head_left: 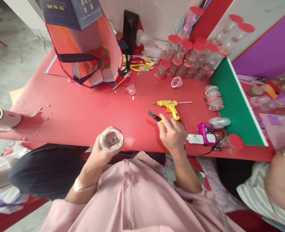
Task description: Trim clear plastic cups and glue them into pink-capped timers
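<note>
My left hand (99, 154) is closed round a clear plastic cup (112, 140), its open mouth facing up at me. The cup's rim looks whitish green. Over the front part of the red table, my right hand (173, 135) grips a utility knife (155, 116) with a black and yellow body; its blade end points to the far left and is slightly blurred. Just beyond that hand lies a yellow glue gun (168, 105) with a glue stick in its back. Two small clear cups, one (130, 90) near the middle and another (176, 82) further right, rest on the table.
Hourglass-shaped cup pairs with red discs (185, 45) crowd the back right. A stack of discs (214, 97) stands by a green divider (239, 103). A purple box (206, 133) with cables is at right. A large bag (84, 42) and a mug (3, 119) are left. Another person's arm (283, 177) shows at right.
</note>
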A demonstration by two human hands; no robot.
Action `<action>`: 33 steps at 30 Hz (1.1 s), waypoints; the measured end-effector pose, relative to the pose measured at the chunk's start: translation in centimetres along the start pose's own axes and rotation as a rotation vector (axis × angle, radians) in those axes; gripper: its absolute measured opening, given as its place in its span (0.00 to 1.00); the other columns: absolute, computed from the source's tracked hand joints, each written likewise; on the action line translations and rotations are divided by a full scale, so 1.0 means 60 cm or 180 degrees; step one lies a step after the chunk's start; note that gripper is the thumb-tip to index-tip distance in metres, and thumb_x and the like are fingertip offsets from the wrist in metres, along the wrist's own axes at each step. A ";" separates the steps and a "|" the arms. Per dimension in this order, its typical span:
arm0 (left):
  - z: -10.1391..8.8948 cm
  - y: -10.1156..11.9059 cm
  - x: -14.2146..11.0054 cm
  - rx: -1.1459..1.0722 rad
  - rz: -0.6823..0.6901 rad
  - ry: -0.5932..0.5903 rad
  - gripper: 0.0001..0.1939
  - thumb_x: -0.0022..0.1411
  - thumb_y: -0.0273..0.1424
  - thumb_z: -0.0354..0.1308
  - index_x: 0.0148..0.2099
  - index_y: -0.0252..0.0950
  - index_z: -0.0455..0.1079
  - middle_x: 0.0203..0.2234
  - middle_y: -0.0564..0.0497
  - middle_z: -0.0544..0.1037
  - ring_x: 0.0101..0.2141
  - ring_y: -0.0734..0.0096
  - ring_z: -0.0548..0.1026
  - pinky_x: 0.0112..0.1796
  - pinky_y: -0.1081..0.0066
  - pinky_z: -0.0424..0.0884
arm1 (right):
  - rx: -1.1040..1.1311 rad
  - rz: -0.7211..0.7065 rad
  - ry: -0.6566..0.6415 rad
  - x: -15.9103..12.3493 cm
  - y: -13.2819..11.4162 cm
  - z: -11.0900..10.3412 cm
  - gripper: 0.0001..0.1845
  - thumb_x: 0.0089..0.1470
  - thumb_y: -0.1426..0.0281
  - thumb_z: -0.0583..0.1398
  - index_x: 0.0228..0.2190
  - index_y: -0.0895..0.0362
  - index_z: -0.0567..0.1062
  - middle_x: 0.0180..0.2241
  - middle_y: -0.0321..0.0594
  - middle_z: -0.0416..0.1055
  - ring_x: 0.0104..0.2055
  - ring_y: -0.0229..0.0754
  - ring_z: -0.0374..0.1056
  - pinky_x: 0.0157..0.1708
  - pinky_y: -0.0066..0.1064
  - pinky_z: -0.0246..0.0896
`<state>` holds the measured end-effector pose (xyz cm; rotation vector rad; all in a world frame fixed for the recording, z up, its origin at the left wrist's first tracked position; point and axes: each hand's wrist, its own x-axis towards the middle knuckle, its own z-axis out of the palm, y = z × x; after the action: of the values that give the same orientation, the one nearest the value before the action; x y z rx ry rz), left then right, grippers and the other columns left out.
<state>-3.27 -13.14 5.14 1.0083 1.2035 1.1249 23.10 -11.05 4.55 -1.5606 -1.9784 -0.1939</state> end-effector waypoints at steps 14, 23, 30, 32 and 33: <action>0.016 -0.032 0.044 0.0478 0.0188 0.0100 0.17 0.53 0.31 0.70 0.47 0.38 0.75 0.38 0.48 0.81 0.32 0.70 0.77 0.32 0.72 0.72 | 0.1105 -0.0365 -0.0913 -0.009 -0.063 -0.002 0.23 0.74 0.58 0.54 0.58 0.56 0.79 0.36 0.41 0.79 0.36 0.41 0.73 0.39 0.32 0.63; 0.044 -0.027 0.052 0.1186 0.0298 0.0876 0.16 0.50 0.36 0.72 0.38 0.39 0.72 0.30 0.53 0.79 0.30 0.69 0.77 0.33 0.70 0.72 | 0.1025 -0.0373 -0.0940 -0.017 -0.072 0.002 0.23 0.75 0.58 0.53 0.57 0.57 0.79 0.36 0.41 0.78 0.36 0.42 0.73 0.38 0.33 0.63; 0.042 -0.039 0.052 0.1306 0.0438 0.0876 0.09 0.53 0.34 0.69 0.36 0.39 0.73 0.31 0.53 0.80 0.29 0.70 0.77 0.34 0.69 0.71 | 0.0906 -0.0409 -0.0752 -0.026 -0.074 0.006 0.23 0.75 0.59 0.53 0.57 0.57 0.79 0.33 0.40 0.76 0.35 0.42 0.70 0.37 0.35 0.60; 0.040 -0.041 0.049 0.1140 0.0453 0.0752 0.08 0.53 0.32 0.68 0.36 0.39 0.73 0.31 0.53 0.80 0.29 0.70 0.76 0.34 0.70 0.71 | 0.0840 -0.0452 -0.0716 -0.027 -0.071 0.006 0.23 0.75 0.59 0.53 0.57 0.57 0.79 0.33 0.40 0.75 0.34 0.43 0.69 0.37 0.36 0.59; 0.040 -0.041 0.047 0.1054 0.0458 0.0692 0.08 0.53 0.31 0.68 0.36 0.39 0.73 0.32 0.52 0.80 0.30 0.70 0.77 0.35 0.70 0.72 | 0.0823 -0.0468 -0.0706 -0.027 -0.069 0.005 0.23 0.75 0.58 0.52 0.58 0.57 0.79 0.33 0.40 0.75 0.34 0.43 0.68 0.37 0.36 0.58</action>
<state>-0.60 -10.76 2.48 1.2626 1.5475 1.1940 19.38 -13.48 4.46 -1.3189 -2.1905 0.1788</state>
